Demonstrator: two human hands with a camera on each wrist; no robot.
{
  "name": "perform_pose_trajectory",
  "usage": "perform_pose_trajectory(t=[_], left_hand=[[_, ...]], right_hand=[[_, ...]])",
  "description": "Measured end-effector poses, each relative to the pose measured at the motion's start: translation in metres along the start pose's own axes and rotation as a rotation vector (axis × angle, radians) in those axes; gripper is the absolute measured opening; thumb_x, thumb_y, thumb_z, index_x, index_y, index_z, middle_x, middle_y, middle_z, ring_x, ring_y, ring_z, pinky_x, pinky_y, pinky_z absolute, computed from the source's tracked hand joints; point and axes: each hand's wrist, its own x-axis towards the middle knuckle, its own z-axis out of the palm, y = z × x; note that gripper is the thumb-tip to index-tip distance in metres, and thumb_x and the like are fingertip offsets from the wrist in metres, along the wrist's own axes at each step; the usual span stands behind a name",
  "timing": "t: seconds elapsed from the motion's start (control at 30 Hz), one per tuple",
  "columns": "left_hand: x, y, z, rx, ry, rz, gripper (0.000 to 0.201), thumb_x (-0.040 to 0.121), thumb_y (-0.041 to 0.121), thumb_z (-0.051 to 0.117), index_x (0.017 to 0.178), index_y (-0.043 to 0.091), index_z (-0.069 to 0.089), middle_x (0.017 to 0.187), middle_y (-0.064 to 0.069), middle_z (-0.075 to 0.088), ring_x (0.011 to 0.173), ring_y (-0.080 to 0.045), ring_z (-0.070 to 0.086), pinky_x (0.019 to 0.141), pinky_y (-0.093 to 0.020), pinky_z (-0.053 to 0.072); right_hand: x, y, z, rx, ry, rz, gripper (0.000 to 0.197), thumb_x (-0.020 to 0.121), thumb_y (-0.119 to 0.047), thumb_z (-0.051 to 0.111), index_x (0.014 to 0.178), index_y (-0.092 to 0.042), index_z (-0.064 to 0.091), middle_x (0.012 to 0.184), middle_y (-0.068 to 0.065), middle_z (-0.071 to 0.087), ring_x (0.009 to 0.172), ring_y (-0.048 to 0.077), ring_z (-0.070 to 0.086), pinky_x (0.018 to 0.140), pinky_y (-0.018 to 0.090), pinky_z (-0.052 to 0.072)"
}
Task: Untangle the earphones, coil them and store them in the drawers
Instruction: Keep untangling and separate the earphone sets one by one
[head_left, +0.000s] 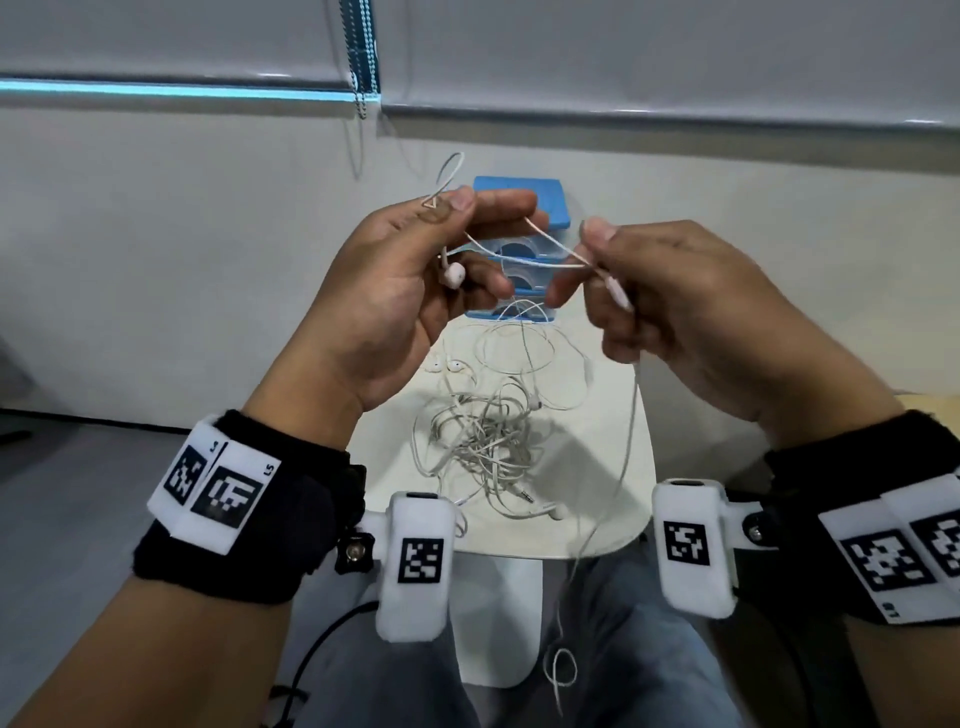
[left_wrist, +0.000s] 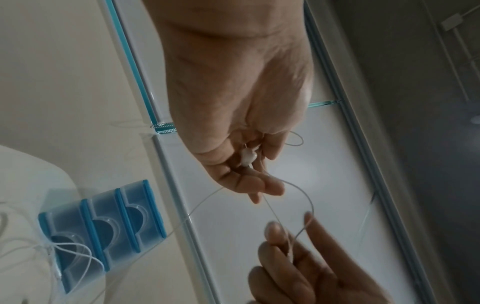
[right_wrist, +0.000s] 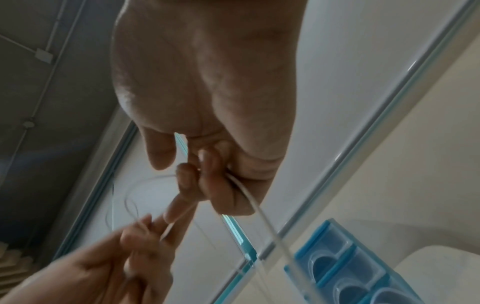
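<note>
Both hands are raised above the white table (head_left: 613, 530), stretching one white earphone cable (head_left: 550, 244) between them. My left hand (head_left: 467, 218) pinches the cable between thumb and forefinger, and an earbud (head_left: 453, 274) dangles in its palm; the left wrist view shows the same earbud (left_wrist: 248, 159) under my left hand (left_wrist: 257, 176). My right hand (head_left: 587, 265) pinches the cable at its inline remote (head_left: 619, 295), and the rest hangs down to my lap. My right hand (right_wrist: 205, 176) shows the cable (right_wrist: 249, 197) leaving its fingers. A tangle of several earphones (head_left: 483, 431) lies on the table.
A small blue set of drawers (head_left: 524, 192) with clear fronts stands at the table's far edge, behind my hands, and shows again as drawers (left_wrist: 103, 222) and drawers (right_wrist: 345, 267) in the wrist views. A wall and window blinds are beyond it. My legs are below the table's near edge.
</note>
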Motion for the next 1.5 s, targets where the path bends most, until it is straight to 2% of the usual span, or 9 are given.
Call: perform_pose_trajectory(t=[0.13, 0.3, 0.5, 0.6, 0.7, 0.97, 1.2, 1.37, 1.5], left_hand=[[0.005, -0.005, -0.021, 0.167, 0.054, -0.158, 0.027, 0.105, 0.020, 0.049, 0.122, 0.011, 0.068, 0.114, -0.012, 0.076, 0.061, -0.013, 0.055, 0.063, -0.022, 0.047], [0.017, -0.018, -0.037, 0.684, -0.114, -0.370, 0.042, 0.093, 0.003, 0.061, 0.126, 0.029, 0.065, 0.113, 0.002, 0.076, 0.099, -0.014, 0.067, 0.086, -0.033, 0.044], [0.022, 0.004, -0.014, 0.307, -0.251, -0.187, 0.057, 0.084, 0.018, 0.055, 0.141, 0.016, 0.056, 0.137, -0.009, 0.065, 0.132, -0.020, 0.058, 0.110, -0.037, 0.040], [0.024, 0.006, -0.001, 0.388, -0.367, -0.154, 0.033, 0.096, 0.027, 0.055, 0.124, 0.012, 0.066, 0.110, -0.011, 0.074, 0.111, -0.024, 0.069, 0.108, -0.046, 0.041], [0.022, -0.001, 0.001, 0.386, -0.375, -0.185, 0.028, 0.106, 0.026, 0.049, 0.091, 0.009, 0.064, 0.063, 0.000, 0.051, 0.059, -0.017, 0.051, 0.078, -0.036, 0.050], [0.018, -0.001, -0.003, 0.042, -0.237, -0.145, 0.027, 0.105, 0.023, 0.043, 0.087, 0.011, 0.060, 0.064, -0.001, 0.044, 0.038, -0.003, 0.024, 0.035, -0.014, 0.019], [0.000, -0.021, 0.030, 0.354, -0.371, -0.281, 0.041, 0.091, 0.019, 0.074, 0.129, 0.023, 0.060, 0.123, -0.004, 0.071, 0.054, -0.010, 0.036, 0.045, -0.018, 0.025], [-0.012, -0.027, 0.036, 0.403, -0.478, -0.278, 0.025, 0.104, 0.020, 0.055, 0.088, 0.006, 0.069, 0.074, -0.005, 0.069, 0.061, -0.011, 0.048, 0.056, -0.018, 0.038], [-0.014, -0.018, 0.023, 0.376, -0.410, -0.214, 0.032, 0.098, 0.030, 0.054, 0.076, 0.010, 0.066, 0.069, -0.001, 0.066, 0.064, -0.007, 0.050, 0.060, -0.018, 0.038]], right_hand=[[0.005, -0.011, -0.011, -0.083, 0.087, -0.015, 0.030, 0.102, -0.018, 0.055, 0.081, -0.001, 0.067, 0.056, -0.003, 0.029, 0.057, 0.016, 0.017, 0.050, 0.028, 0.016], [0.017, -0.017, -0.014, -0.280, 0.175, 0.002, 0.032, 0.100, -0.023, 0.056, 0.073, -0.014, 0.071, 0.047, -0.017, 0.035, 0.053, 0.016, 0.020, 0.056, 0.035, 0.013], [0.027, -0.027, -0.005, -0.430, 0.092, -0.051, 0.030, 0.102, -0.021, 0.053, 0.081, -0.008, 0.070, 0.047, -0.017, 0.042, 0.048, 0.003, 0.032, 0.055, 0.024, 0.025], [0.029, -0.027, -0.005, -0.369, 0.157, -0.117, 0.030, 0.104, -0.020, 0.052, 0.080, -0.012, 0.067, 0.047, -0.020, 0.045, 0.047, 0.000, 0.037, 0.055, 0.018, 0.028], [0.028, -0.024, -0.017, -0.278, 0.366, -0.202, 0.030, 0.103, -0.021, 0.052, 0.076, -0.018, 0.065, 0.046, -0.020, 0.045, 0.047, 0.002, 0.035, 0.053, 0.018, 0.028], [0.018, -0.018, -0.027, -0.401, 0.508, -0.229, 0.023, 0.099, -0.027, 0.063, 0.084, -0.012, 0.071, 0.055, -0.018, 0.050, 0.055, 0.003, 0.037, 0.054, 0.017, 0.030], [0.010, -0.041, -0.004, -0.016, 0.258, -0.269, 0.019, 0.104, -0.019, 0.055, 0.092, -0.006, 0.064, 0.077, 0.008, 0.064, 0.060, 0.023, 0.066, 0.054, 0.026, 0.050], [0.012, -0.040, -0.018, 0.153, 0.544, -0.423, 0.019, 0.106, -0.017, 0.050, 0.090, -0.012, 0.058, 0.087, 0.008, 0.067, 0.084, 0.031, 0.075, 0.074, 0.033, 0.058], [0.014, -0.021, -0.038, 0.306, 0.733, -0.489, 0.012, 0.104, -0.017, 0.050, 0.094, -0.012, 0.054, 0.088, 0.005, 0.065, 0.087, 0.028, 0.073, 0.078, 0.030, 0.055]])
